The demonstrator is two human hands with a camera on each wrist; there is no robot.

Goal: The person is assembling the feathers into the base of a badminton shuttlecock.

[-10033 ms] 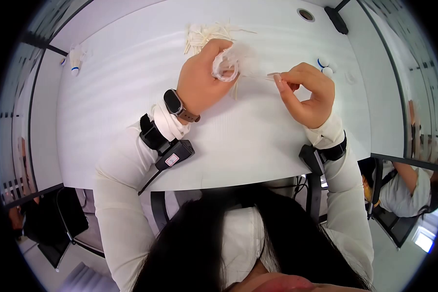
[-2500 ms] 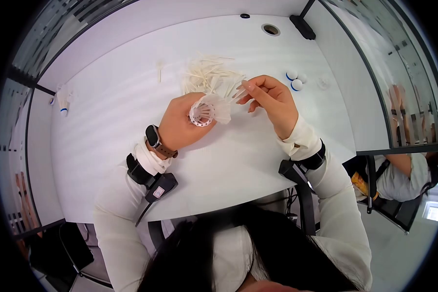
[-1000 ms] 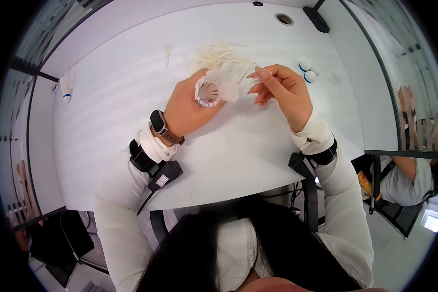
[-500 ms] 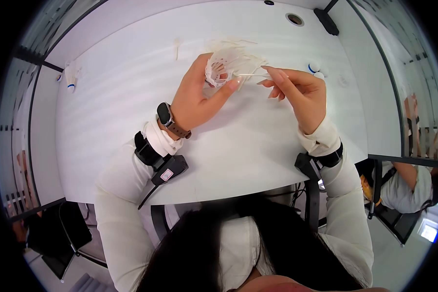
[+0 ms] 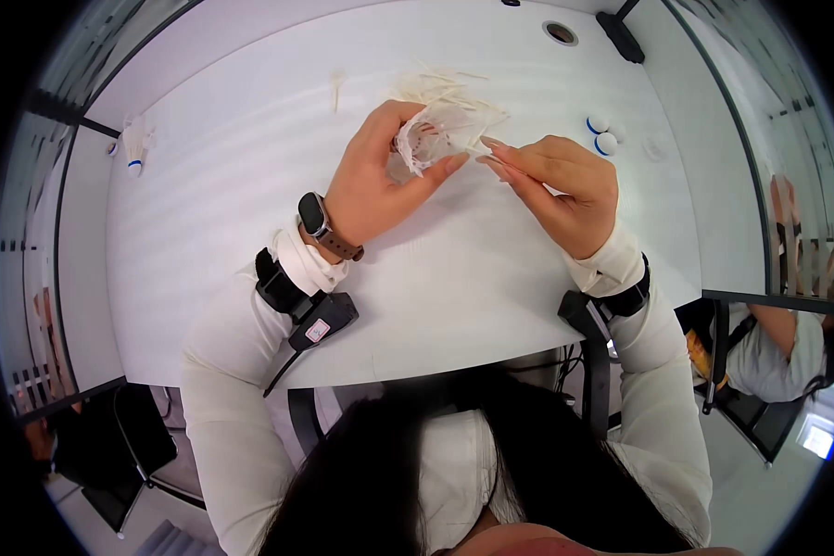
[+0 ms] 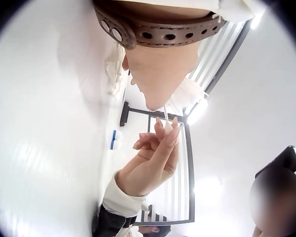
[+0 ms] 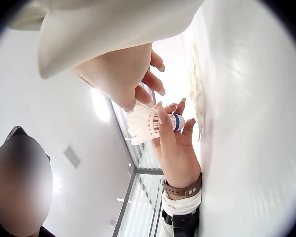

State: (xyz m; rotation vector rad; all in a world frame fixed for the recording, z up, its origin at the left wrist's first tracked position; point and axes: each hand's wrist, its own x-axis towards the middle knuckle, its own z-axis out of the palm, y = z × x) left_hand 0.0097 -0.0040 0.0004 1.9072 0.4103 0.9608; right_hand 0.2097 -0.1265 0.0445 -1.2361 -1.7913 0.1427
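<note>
A white shuttlecock is gripped by the left hand, its open feather end facing the camera. The right wrist view shows the fingers of the left hand around the shuttlecock, near its blue-banded cork. At the skirt's right edge, the right hand pinches a thin white piece between thumb and fingers. That piece stands up from the fingertips of the right hand in the left wrist view. Loose feathers lie piled just behind the shuttlecock.
One feather lies left of the pile. Another shuttlecock is at the far left. Blue-banded white corks and a faint clear item lie at the right. White partitions border the table; a person is beyond at right.
Compared with half a second ago, the right hand has moved left and slightly down, its fingertips now at the skirt's edge. The shuttlecock's opening has turned a little. The left hand stays around it.
</note>
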